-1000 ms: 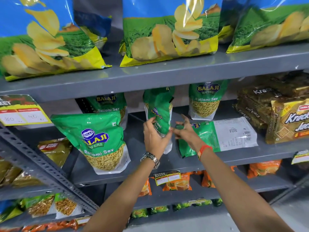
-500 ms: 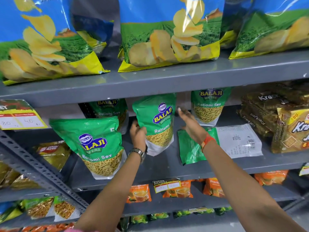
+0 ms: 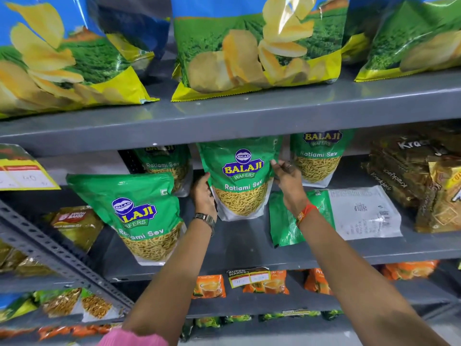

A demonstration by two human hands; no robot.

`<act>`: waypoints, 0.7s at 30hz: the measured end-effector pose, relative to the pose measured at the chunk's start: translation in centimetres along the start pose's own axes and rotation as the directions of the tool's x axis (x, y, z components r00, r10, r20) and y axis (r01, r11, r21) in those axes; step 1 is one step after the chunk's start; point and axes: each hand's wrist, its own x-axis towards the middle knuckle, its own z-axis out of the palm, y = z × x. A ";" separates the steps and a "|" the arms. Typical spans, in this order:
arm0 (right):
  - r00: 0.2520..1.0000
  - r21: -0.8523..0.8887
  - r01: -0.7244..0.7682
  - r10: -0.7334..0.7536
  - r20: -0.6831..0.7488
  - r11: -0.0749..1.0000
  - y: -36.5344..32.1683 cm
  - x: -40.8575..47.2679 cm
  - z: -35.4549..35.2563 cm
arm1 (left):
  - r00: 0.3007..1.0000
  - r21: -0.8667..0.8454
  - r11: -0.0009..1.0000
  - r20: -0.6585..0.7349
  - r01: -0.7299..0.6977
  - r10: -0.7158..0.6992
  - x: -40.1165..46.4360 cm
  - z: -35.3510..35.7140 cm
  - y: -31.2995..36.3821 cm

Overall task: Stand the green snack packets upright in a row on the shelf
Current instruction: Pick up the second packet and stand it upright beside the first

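Your left hand point(image 3: 204, 193) and right hand point(image 3: 287, 181) clasp the upright green packet point(image 3: 240, 176) by its sides. It seems to rest on the shelf point(image 3: 249, 245). Another packet point(image 3: 324, 216) lies flat beside it.

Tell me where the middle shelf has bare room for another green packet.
Bare grey shelf lies between the front-left green sev packet and the flat-lying green packet, below the held packet. The right end, by the brown biscuit packs, is crowded.

Large blue-and-yellow chip bags point(image 3: 259, 46) stand along the upper shelf, above a yellow price tag point(image 3: 25, 171) at the left edge. Brown-gold biscuit packs point(image 3: 421, 181) are stacked at the right, and orange tea packets point(image 3: 209, 287) line the lower shelf beside a supermarket label point(image 3: 247, 277).
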 end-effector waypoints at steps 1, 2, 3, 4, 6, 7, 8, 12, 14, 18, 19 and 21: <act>1.000 0.018 0.001 -0.001 0.003 1.000 0.0 -0.2 0.2 | 1.000 0.030 1.000 -0.027 0.004 -0.003 0.0 -0.3 -0.2; 1.000 0.029 -0.009 0.009 0.009 1.000 0.1 -0.2 0.3 | 0.999 0.061 0.998 -0.050 0.002 0.001 0.2 -0.5 -0.5; 0.999 0.029 -0.020 0.019 0.029 0.999 0.1 -0.1 0.4 | 0.998 0.094 0.996 -0.064 0.001 0.005 0.2 -0.7 -0.7; 0.998 0.004 -0.041 0.041 0.054 0.999 0.2 -0.1 0.5 | 0.998 0.129 0.992 -0.059 0.001 0.007 0.3 -0.8 -0.9; 0.987 -0.117 -0.119 0.130 0.095 0.986 0.2 -0.3 0.6 | 0.999 0.204 0.978 0.012 0.038 -0.041 -0.5 -0.4 -0.9; 0.976 -0.186 -0.169 0.190 0.102 0.968 0.2 -0.5 0.6 | 0.996 0.235 0.970 0.036 0.070 -0.081 -0.9 -0.2 -0.9; 0.970 -0.234 -0.190 0.219 0.107 0.954 0.1 -0.7 0.7 | 0.994 0.251 0.964 0.042 0.092 -0.106 -1.4 0.0 -0.9; 0.969 -0.313 -0.169 0.215 0.120 0.935 -0.2 -1.7 0.6 | 0.994 0.258 0.961 0.012 0.098 -0.105 -2.1 0.5 -0.8; 0.971 -0.296 -0.157 0.201 0.126 0.942 -0.1 -2.8 0.3 | 0.996 0.266 0.960 0.000 0.089 -0.092 -2.6 0.1 -1.0; 0.974 -0.276 -0.104 0.154 0.166 0.955 -0.2 -5.3 0.0 | 0.995 0.223 0.972 0.036 0.081 -0.091 -3.9 -1.1 -1.5; 0.974 -0.284 -0.112 0.161 0.157 0.952 -0.3 -5.7 0.0 | 0.995 0.219 0.972 0.047 0.079 -0.091 -4.0 -1.4 -1.7; 0.976 -0.280 -0.140 0.179 0.122 0.950 -0.1 -6.7 -0.3 | 0.995 0.253 0.965 0.057 0.070 -0.087 -4.6 -2.2 -1.9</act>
